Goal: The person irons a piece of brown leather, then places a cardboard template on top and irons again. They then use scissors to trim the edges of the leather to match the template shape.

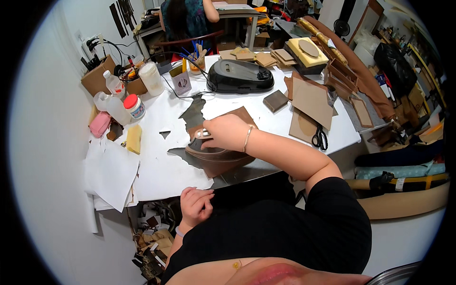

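Your left hand (196, 206) is hovering just off the table's near edge, its fingers curling loosely; whether they are pinching anything, you cannot tell from here.

Beyond it, your right hand (225, 133) is grasping a rounded tool (194, 146), fingers wrapping its upper part. The tool is showing a dark grey top, a brownish, curving lower rim and a small pale, shiny part by your fingertips; its outline is suggesting an iron, though your hand is hiding much of it. Its long axis is running roughly left to right, and its rounded end is pointing left.

The tool is sitting over a brown sheet (221, 168), near the middle of the table's front edge. This sheet is looking smooth and leather-like, straight-sided, lying askew. Around it, a white covering (156, 175) is breaking off in jagged edges, exposing a dark grey surface (192, 114).

Left of the tool, a yellow sponge (134, 139), blocky and porous, is resting on the white. To the right, black-handled scissors (320, 140) are lying against flat tan boards (311, 102); a squarish brown block (275, 101) is lying nearby. Farther back, a glossy black machine (241, 78) with a rounded casing is standing. Behind the table, another person (185, 19) is sitting at a second desk.
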Demonstrator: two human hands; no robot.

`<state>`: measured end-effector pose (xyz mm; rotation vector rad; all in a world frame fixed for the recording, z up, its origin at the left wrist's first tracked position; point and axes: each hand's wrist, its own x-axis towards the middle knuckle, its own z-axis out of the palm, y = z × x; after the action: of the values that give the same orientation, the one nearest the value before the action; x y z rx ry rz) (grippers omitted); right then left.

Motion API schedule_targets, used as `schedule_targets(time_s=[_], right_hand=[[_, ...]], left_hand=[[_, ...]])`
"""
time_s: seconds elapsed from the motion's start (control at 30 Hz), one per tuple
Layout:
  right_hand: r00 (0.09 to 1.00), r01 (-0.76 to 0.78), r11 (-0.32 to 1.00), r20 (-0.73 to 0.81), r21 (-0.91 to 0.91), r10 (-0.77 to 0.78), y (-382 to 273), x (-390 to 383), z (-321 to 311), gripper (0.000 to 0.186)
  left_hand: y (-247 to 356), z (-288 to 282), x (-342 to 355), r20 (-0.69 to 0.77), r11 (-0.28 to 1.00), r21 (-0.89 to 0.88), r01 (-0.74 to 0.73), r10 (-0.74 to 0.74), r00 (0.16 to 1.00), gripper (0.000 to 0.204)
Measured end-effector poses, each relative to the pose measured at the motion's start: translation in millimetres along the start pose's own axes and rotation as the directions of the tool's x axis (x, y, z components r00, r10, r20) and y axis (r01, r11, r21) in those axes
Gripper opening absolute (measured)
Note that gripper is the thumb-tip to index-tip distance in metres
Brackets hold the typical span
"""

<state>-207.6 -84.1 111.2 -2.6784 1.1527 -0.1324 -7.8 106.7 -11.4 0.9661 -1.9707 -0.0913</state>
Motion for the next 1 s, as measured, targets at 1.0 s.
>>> schedule_targets(time_s=[1.0], right_hand=[[0.996,0.072,0.997,-0.062,0.035,-0.070,-30,-24,15,0.048]], left_hand=[[7,5,-5,0.000,0.993,-0.104,-0.055,0.055,0.998,0.015]])
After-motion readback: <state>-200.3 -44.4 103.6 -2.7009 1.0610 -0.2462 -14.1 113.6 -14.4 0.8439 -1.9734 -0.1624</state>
